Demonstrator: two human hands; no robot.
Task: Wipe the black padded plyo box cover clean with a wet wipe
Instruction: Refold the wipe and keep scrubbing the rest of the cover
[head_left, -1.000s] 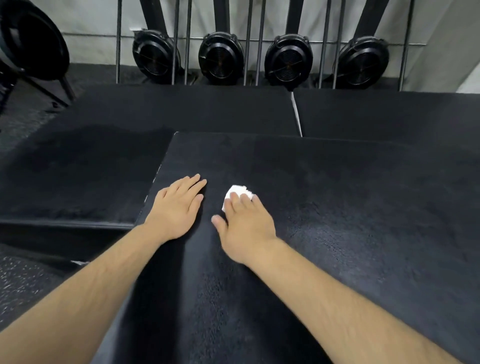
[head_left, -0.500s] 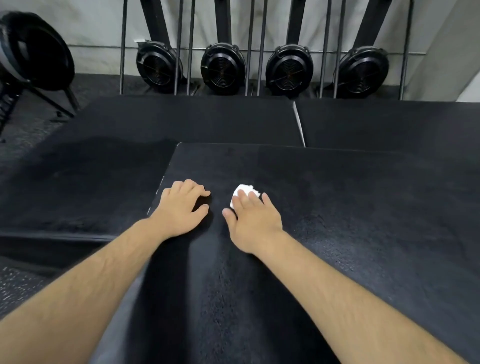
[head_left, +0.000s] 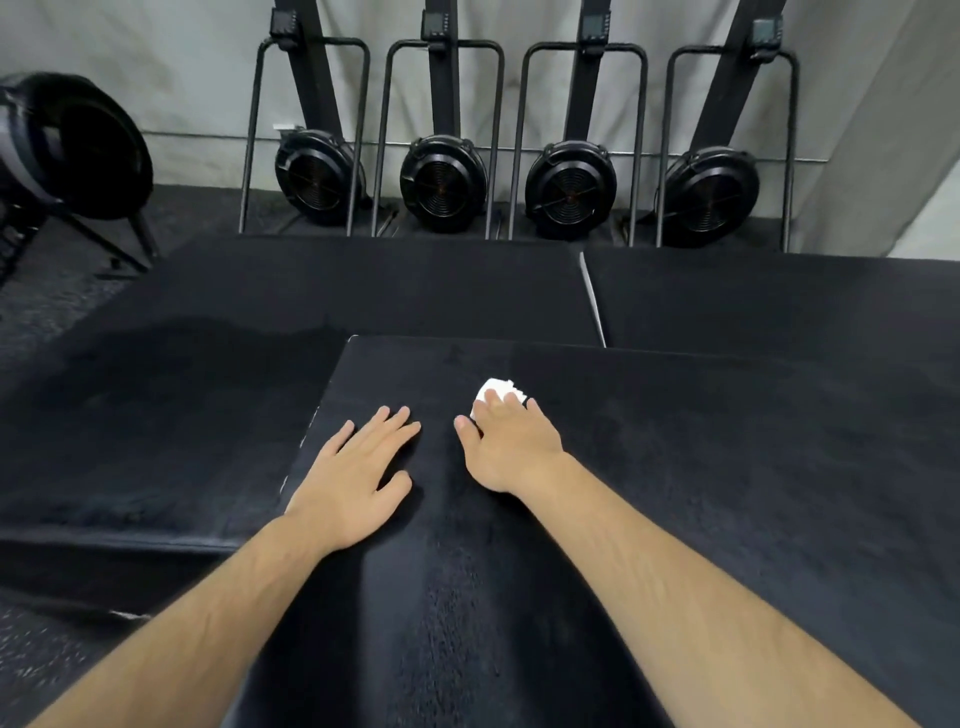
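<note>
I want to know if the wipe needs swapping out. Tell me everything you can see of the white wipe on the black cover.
The wet wipe is a small white wad, soft like paper or cloth. It lies on the black padded cover near its far edge. The right hand presses it with straightish fingers, hiding most of it; only its far part shows past them. No dirt can be made out on it.

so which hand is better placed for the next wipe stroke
Right. The right hand presses the crumpled white wet wipe under its fingers on the black padded plyo box cover; the left hand lies flat beside it, holding nothing.
</note>
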